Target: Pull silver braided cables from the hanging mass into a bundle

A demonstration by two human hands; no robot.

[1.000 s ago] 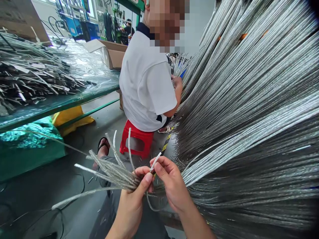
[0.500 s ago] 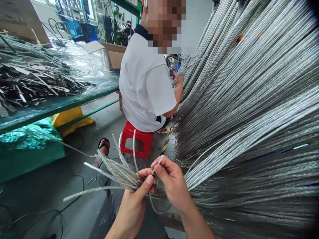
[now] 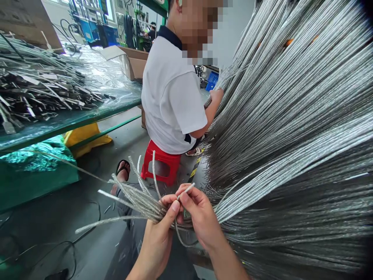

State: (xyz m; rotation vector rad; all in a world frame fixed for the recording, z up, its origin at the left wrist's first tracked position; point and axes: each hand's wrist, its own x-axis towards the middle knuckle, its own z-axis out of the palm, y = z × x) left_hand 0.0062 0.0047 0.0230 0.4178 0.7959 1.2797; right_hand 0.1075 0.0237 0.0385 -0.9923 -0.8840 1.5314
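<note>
My left hand (image 3: pixel 161 229) is closed round a bundle of silvery braided cables (image 3: pixel 140 198), whose loose ends fan out to the left. Between the thumb and fingers of my right hand (image 3: pixel 201 214) is the end of a single cable (image 3: pixel 190 187), its pale tip pointing up and right. Both thumbs almost meet at this cable, and my left fingertips touch it too. A cable loop (image 3: pixel 182 242) hangs below my hands. From behind my right hand the bundle runs up to the right as a bright strand group (image 3: pixel 271 175).
A large hanging mass of cables (image 3: pixel 262 109) fills the right side. Ahead, a person in a white shirt (image 3: pixel 171 89) sits on a red stool (image 3: pixel 160 165), hands at the cables. At left, a plastic-covered table (image 3: pixel 116 87) bears a pile of metal-ended cables (image 3: pixel 43 89).
The cable end in my right hand has tilted further right. The seated person's hand has moved slightly right along the cables. My left hand keeps its hold on the bundle.
</note>
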